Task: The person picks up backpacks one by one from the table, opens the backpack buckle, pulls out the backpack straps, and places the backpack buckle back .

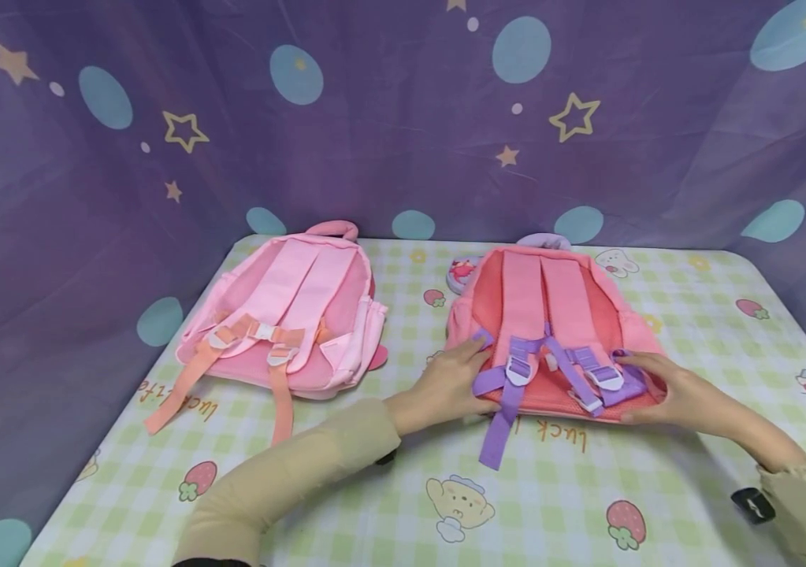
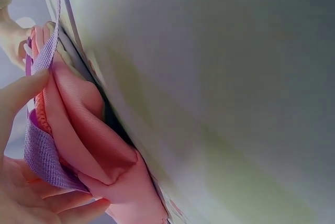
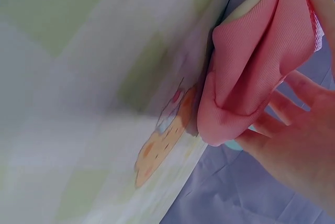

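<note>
Where the coral backpack lies: on the surface, between left grip and right grip, back panel up.
Left grip: half-spread, holds one lower corner.
Right grip: half-spread, holds opposite lower corner.
In the way: purple straps, flat woven webbing, white buckles, between both grips.
Beyond left grip: pink backpack, orange webbing, well apart.
Past both grips: purple star-print curtain.
Textures: coral fabric ribbed, folded; surface green-white checked.

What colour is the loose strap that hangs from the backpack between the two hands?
Purple. The strap shows best in the head view.
</note>
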Available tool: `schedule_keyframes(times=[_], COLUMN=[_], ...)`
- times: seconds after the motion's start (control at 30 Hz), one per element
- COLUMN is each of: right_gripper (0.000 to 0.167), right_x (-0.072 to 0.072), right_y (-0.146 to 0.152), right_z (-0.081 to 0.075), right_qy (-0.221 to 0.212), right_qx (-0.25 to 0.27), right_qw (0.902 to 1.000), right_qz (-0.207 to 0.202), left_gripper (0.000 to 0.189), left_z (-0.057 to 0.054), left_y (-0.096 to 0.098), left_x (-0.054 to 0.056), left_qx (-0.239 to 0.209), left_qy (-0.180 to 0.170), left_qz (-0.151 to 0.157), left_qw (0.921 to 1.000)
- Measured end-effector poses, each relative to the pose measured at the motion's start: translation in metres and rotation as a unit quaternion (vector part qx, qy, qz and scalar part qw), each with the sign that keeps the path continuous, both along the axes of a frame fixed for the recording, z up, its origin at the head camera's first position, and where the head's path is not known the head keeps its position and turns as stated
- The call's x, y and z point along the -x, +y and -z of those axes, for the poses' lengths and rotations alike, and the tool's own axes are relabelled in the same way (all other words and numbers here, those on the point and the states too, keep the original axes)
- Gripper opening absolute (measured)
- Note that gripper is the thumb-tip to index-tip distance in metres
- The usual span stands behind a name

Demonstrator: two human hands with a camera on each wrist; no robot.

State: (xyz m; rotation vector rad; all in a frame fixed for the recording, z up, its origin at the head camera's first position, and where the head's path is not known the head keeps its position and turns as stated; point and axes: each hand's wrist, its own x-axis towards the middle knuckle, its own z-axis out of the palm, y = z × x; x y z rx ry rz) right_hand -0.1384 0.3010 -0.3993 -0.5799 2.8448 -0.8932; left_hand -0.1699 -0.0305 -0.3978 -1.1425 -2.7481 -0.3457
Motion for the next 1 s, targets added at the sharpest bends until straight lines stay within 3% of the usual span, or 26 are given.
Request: schedule_keyframes(times=[0.43,1.0], right_gripper=[0.080,0.080], right_x=[-0.004,-0.006], right_y=[0.030,0.060], right_z=[0.001,0.006], right_qy=[-0.020,-0.054], right_qx=[0.000,0.013], right_qw=[0.9996,0.9975], right_qz=[0.019,0.044], left_gripper=[0.078,0.074], left_z=[-0.001,-0.001], left_y=[0.030,0.060], left_x=[0.002,0.001], left_qx=[0.037,0.043], left_qy=[-0.002,0.010], left_qz=[0.002,0.001], left_qw=[0.9993,0.9990])
